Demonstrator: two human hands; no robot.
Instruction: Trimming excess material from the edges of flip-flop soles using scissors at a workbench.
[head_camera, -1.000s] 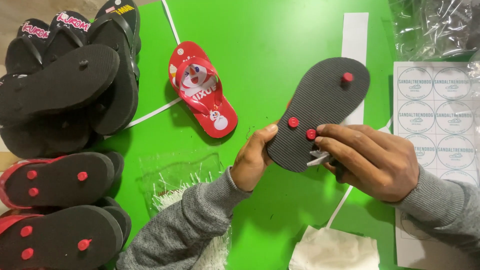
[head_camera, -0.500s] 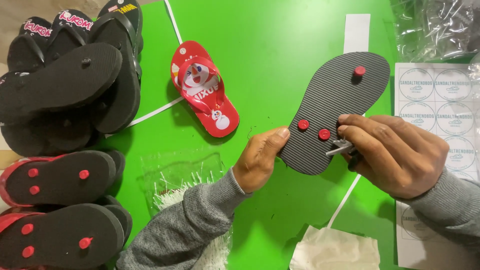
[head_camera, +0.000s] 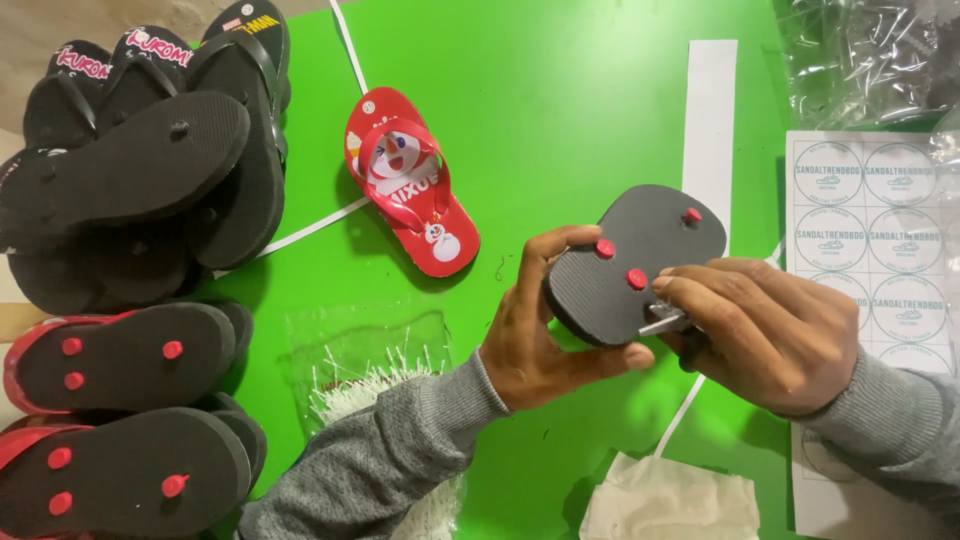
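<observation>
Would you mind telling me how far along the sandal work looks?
Done: stacked black sandals. In hand: the left hand holds a black sole with three red plugs seated; the right hand presses a metal tool against it. Left: the red sandal, untouched.

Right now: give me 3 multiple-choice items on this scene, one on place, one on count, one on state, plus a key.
1. Where does the red sandal lie?
A. on the green table
B. on the black pile
C. in a hand

2. How many red plugs show on the held black sole?
A. one
B. three
C. five

3. How is that sole held?
A. flat on the table
B. lifted by both hands
C. by one hand only

Key: A, it lies alone on green; B, three red dots show; B, left hand and right hand both grip it.
</observation>
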